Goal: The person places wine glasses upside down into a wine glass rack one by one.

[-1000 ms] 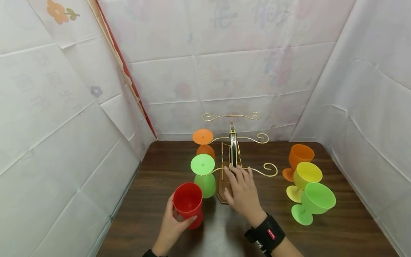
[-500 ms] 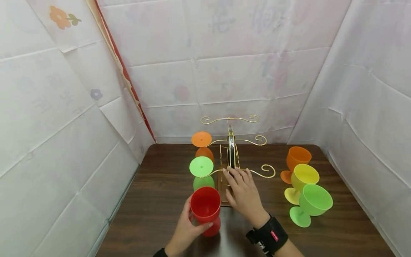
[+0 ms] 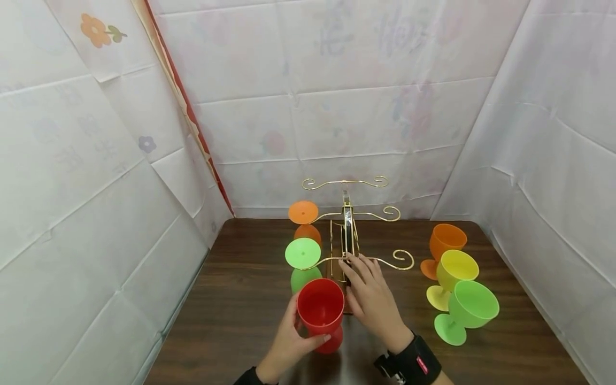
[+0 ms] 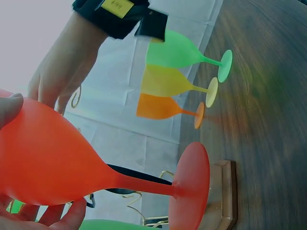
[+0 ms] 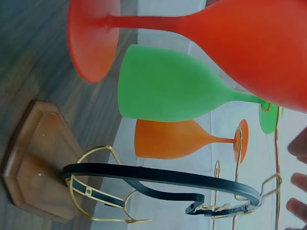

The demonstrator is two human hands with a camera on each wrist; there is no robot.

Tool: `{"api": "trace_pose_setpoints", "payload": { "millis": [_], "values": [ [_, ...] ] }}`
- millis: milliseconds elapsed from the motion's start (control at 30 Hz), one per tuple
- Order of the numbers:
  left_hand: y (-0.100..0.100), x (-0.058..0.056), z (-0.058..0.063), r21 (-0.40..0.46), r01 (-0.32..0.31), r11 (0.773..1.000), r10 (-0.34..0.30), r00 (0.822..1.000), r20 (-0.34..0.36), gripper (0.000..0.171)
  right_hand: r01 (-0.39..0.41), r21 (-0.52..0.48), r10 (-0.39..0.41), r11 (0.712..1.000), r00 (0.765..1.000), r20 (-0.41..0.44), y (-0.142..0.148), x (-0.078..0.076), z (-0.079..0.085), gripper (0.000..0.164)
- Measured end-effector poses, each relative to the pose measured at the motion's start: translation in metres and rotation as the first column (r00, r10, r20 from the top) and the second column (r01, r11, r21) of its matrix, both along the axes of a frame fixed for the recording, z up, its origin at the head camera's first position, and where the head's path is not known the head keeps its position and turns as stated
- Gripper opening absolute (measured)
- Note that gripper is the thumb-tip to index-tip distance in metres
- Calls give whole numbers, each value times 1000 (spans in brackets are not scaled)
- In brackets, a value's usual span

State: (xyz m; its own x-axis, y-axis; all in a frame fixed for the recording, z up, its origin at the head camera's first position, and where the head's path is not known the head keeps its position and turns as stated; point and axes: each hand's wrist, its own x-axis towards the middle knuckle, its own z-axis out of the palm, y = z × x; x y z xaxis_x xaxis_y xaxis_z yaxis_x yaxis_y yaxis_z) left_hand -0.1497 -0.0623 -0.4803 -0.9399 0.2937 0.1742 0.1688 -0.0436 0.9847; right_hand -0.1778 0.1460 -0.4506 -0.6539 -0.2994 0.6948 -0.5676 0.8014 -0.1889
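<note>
In the head view my left hand grips a red goblet by its bowl, mouth up, in front of the rack. The left wrist view shows the goblet's stem and foot free below the fingers. My right hand has its fingers extended at the front of a gold wire rack; whether they touch it I cannot tell. Upside down on the rack's left arms hang a green goblet and an orange goblet. The right-hand arms hold no goblets.
On the table's right side stand an orange goblet, a yellow goblet and a green goblet, mouths up. The rack has a wooden base on the dark wood table. White sheeting surrounds the back and sides.
My left hand has carried the red goblet to the right, from beside the hanging green goblet to the front of the rack. The right hand has stayed nearly in place by the rack.
</note>
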Motion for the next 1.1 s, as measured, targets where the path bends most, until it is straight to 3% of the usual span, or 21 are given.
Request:
{"api": "trace_pose_setpoints", "payload": {
  "millis": [133,233,300,400,467,500,533,600,700,800,900,1000,1100],
  "values": [
    [-1,1,2,20,11,1000,-11,1000,2,77,-123,-190,131,974,991,31,10,13,-4,51],
    [-1,2,5,25,18,1000,-17,1000,-13,78,-236,-352,283,906,955,87,17,23,-8,54],
    [0,3,7,31,37,999,-36,999,-25,78,-307,-443,406,842,902,146,19,27,-11,61],
    [2,4,9,54,95,994,-93,994,-49,79,-371,-577,587,728,772,245,20,31,-16,73],
    [5,4,9,82,138,987,-132,989,-68,78,-354,-661,667,661,682,301,20,33,-17,78],
    [6,3,10,97,157,983,-149,985,-84,78,-343,-694,694,633,648,313,19,33,-17,79],
    [8,3,10,109,173,979,-162,982,-99,77,-325,-720,711,613,624,323,19,34,-17,79],
    [10,2,10,125,192,973,-176,976,-126,76,-285,-752,721,594,604,340,17,36,-16,77],
    [12,2,10,124,215,969,-196,968,-154,75,-244,-776,721,581,597,352,13,39,-16,76],
    [13,2,9,114,239,964,-217,961,-173,74,-201,-786,701,584,613,364,10,42,-15,74],
    [13,3,10,107,256,961,-237,958,-160,72,-193,-781,675,594,648,353,7,44,-15,75],
    [11,3,11,103,275,956,-259,955,-146,71,-244,-763,661,599,689,298,7,46,-17,76],
    [7,0,7,133,330,934,-293,925,-242,76,-318,-723,646,614,729,227,6,48,-15,80]
  ]
}}
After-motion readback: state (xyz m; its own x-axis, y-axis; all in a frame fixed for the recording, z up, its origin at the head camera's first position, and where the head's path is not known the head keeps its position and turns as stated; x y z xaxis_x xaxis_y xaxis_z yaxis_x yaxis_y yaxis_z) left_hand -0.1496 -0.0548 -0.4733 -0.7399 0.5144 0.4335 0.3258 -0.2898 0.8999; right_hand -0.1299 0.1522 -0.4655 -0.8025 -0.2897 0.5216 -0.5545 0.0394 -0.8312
